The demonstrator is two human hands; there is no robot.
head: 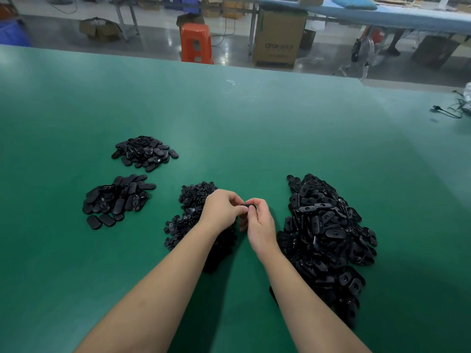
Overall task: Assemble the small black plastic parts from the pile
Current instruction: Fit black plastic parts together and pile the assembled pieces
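Two bare forearms are showing from the bottom edge, with no sleeves reaching into view. The left hand [221,208] and the right hand [260,226] are wearing no gloves, and no rings, watch or bands are showing on the fingers or wrists. The fingernails are looking short and plain.

Glossy black plastic parts [328,225] (smooth-faced) on a matt green table [229,123]
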